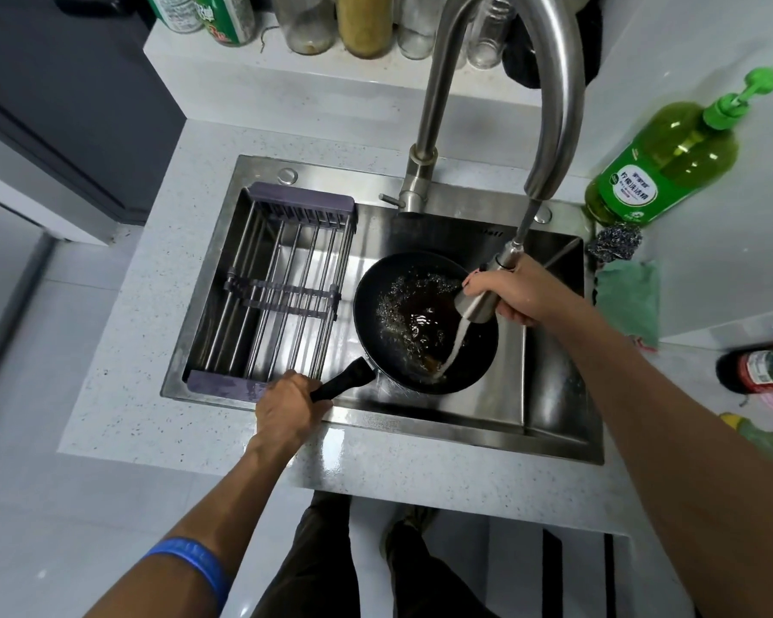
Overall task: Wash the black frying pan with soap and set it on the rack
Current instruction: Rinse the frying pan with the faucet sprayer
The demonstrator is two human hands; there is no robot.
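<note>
- Both forearms are bare, with no sleeves in view.
- A blue wristband [193, 562] circles the left forearm; it is smooth and rubbery-looking, with faint markings too blurred to read.
- The right hand [516, 292] shows pale painted fingernails.
- Dark trousers [326, 568] cover the legs.
- A dark shoe [409, 528] shows below the counter edge.

Both arms reach forward and down, bare to past the elbow. The left hand [289, 405] is curled tight into a fist around a handle, knuckles up (a blue band sits on that forearm). The right hand [516, 294] is farther out, fingers wrapped around something it grips, wrist bent inward.
</note>
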